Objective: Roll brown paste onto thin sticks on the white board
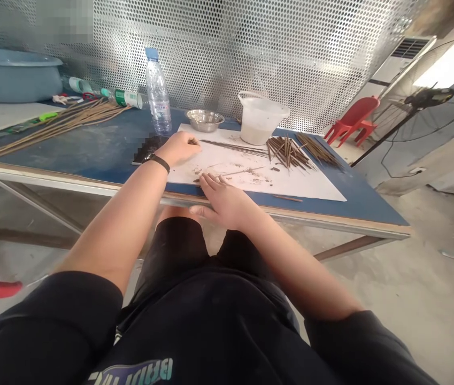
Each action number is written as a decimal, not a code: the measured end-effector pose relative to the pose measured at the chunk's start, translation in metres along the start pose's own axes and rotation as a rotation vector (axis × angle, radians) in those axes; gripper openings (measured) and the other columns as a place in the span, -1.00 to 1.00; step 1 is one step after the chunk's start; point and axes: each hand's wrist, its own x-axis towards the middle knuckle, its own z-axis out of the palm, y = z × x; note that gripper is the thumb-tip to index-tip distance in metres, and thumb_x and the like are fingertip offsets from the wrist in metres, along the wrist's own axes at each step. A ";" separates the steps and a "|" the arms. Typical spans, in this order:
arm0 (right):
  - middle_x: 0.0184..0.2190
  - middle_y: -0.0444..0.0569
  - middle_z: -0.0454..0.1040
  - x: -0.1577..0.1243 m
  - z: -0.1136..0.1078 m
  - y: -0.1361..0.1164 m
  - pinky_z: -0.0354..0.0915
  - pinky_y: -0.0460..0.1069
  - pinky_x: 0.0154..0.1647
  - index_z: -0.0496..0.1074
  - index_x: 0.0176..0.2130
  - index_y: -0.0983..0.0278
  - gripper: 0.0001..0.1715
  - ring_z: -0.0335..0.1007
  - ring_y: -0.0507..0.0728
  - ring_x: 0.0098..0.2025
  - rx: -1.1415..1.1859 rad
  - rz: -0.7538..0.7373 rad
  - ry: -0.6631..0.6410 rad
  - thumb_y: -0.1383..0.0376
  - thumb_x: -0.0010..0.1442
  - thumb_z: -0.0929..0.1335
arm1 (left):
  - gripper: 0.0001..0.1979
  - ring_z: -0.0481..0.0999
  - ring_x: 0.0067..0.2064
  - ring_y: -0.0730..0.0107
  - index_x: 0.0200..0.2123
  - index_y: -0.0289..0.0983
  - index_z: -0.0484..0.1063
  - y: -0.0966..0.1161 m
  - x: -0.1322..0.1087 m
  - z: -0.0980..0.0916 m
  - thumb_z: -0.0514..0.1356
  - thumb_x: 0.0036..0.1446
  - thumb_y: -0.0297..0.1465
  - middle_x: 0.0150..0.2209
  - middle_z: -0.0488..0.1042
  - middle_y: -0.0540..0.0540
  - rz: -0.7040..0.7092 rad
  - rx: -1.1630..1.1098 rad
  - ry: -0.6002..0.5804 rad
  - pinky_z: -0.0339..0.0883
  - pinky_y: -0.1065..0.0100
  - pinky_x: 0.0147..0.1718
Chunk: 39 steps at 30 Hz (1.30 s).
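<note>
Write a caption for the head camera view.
Left hand at thin dark sticks on white paper; right hand near its edge.

Black short-sleeved top (194,331) across the bottom of the frame, its wide sleeves (38,315) at lower left and lower right, with pale blue and white lettering (130,371) at the bottom edge. Black shorts (182,246) at lower centre. Thin black strap (159,162) around the left wrist (152,175).

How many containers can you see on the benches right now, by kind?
Steel bowl: 1
White plastic tub: 1
Blue-grey basin: 1
Upright water bottle: 1
Lying green-label bottle: 1
Lying pale bottle: 1
Total: 6
</note>
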 end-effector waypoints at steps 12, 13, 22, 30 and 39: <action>0.62 0.52 0.01 0.031 -0.006 0.005 -0.11 0.34 0.69 0.07 0.60 0.69 0.26 -0.14 0.51 0.70 0.020 0.076 -0.022 -0.33 0.54 0.12 | -0.91 0.60 -0.15 0.05 -0.42 -0.17 0.56 0.009 -0.004 -0.004 0.42 0.06 -0.36 -0.28 0.66 -0.12 -0.018 -0.020 -0.004 0.43 0.12 0.00; 0.63 0.52 0.00 0.027 -0.005 0.007 -0.12 0.34 0.69 0.06 0.60 0.69 0.26 -0.16 0.52 0.70 0.021 0.078 -0.011 -0.33 0.55 0.11 | -0.91 0.60 -0.15 0.06 -0.42 -0.17 0.56 0.009 -0.004 -0.004 0.41 0.06 -0.37 -0.28 0.65 -0.12 -0.018 -0.017 -0.007 0.43 0.12 0.00; 0.64 0.43 0.04 0.007 -0.004 0.009 -0.17 0.44 0.68 0.14 0.60 0.60 0.20 -0.22 0.54 0.71 -0.005 0.076 0.003 -0.33 0.55 0.10 | -0.89 0.57 -0.16 0.09 -0.40 -0.17 0.53 0.007 -0.005 -0.002 0.39 0.05 -0.31 -0.27 0.64 -0.13 -0.021 0.012 -0.002 0.44 0.12 -0.03; 0.64 0.40 0.03 0.018 -0.006 0.004 -0.19 0.46 0.68 0.09 0.62 0.57 0.25 -0.25 0.53 0.72 0.010 0.105 -0.009 -0.37 0.53 0.02 | -0.88 0.57 -0.15 0.05 -0.42 -0.17 0.53 0.008 -0.006 -0.002 0.41 0.06 -0.34 -0.26 0.65 -0.16 -0.018 -0.026 0.000 0.41 0.11 -0.03; 0.63 0.42 0.07 0.020 -0.010 0.004 -0.25 0.51 0.67 0.14 0.60 0.57 0.21 -0.25 0.58 0.71 0.001 0.082 -0.029 -0.34 0.54 0.06 | -0.90 0.56 -0.18 0.06 -0.42 -0.16 0.55 0.011 -0.008 -0.003 0.39 0.10 -0.35 -0.24 0.66 -0.17 -0.017 -0.005 -0.007 0.41 0.11 -0.09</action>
